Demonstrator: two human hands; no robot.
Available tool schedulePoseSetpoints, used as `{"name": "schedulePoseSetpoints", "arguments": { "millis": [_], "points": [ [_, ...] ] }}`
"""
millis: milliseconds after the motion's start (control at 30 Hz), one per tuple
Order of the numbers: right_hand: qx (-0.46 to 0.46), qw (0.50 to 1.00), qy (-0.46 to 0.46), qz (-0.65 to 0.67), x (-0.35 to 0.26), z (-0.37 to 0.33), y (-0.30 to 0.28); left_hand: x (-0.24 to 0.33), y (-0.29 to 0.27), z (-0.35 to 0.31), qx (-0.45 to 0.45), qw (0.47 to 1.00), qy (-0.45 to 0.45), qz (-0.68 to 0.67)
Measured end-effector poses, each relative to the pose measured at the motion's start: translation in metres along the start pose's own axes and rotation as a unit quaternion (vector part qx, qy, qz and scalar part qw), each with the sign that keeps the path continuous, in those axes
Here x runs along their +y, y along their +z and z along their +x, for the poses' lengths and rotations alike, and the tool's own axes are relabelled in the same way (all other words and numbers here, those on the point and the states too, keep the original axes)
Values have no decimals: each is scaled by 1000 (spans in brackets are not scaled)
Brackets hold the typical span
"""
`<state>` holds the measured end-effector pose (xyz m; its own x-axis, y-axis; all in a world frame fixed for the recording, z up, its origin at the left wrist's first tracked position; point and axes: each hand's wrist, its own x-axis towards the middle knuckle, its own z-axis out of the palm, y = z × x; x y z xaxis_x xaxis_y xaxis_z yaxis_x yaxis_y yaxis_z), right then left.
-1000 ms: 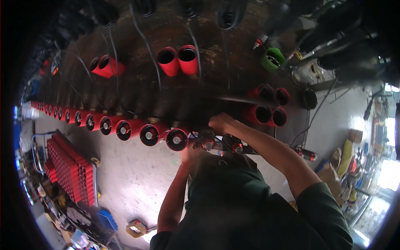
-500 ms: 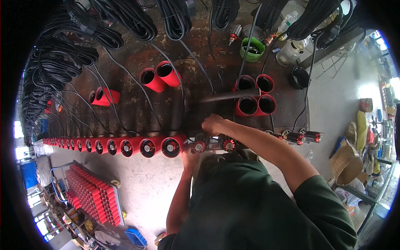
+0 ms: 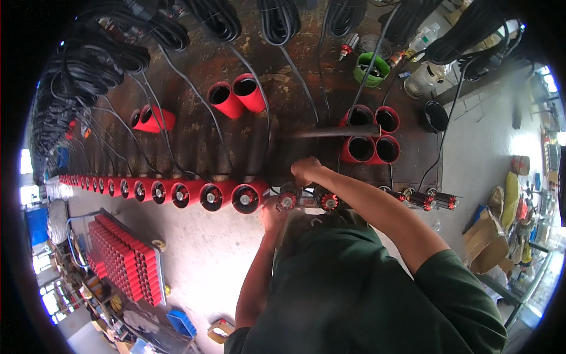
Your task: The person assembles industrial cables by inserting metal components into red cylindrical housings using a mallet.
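My left hand (image 3: 272,216) is at the table's front edge, fingers curled against a bare motor core (image 3: 288,201) with a red and silver end. My right hand (image 3: 306,171) is closed just above it, over the table edge; what it grips is hidden. A second motor core (image 3: 328,200) sits just right, under my right forearm. Left of my left hand, a red cylindrical housing (image 3: 248,197) holds a motor, first of a long row along the edge. Beyond my right hand, a dark bar (image 3: 336,131) reaches right, towards several upright red housings (image 3: 358,149).
Coiled black cables (image 3: 279,20) line the far side, their leads crossing the dark table (image 3: 194,135). More red housings (image 3: 226,100) lie mid-table. A green bowl (image 3: 371,69) and a black cup (image 3: 434,115) are at right. A rack of red cylinders (image 3: 124,259) stands lower left.
The whole view has shifted slightly, with the table's things now further right. Both hands stay by the same motor core, with little visible movement relative to it.
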<state>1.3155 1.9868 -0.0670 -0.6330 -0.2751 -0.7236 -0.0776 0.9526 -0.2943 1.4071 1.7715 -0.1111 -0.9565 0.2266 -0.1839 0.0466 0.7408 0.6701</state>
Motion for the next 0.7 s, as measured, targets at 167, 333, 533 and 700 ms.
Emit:
{"name": "schedulePoseSetpoints", "arguments": {
  "millis": [167,333,533,700],
  "points": [
    [22,998,-48,30,10,5,9,-5,13,-14,28,999,-23,11],
    [39,992,-117,33,29,7,12,12,12,-15,53,998,-25,-4],
    [41,994,-105,-4,18,2,9,4,11,-17,58,997,-44,31],
    [21,997,-72,9,13,-1,4,15,8,-16,72,996,-54,15]
  ]
}}
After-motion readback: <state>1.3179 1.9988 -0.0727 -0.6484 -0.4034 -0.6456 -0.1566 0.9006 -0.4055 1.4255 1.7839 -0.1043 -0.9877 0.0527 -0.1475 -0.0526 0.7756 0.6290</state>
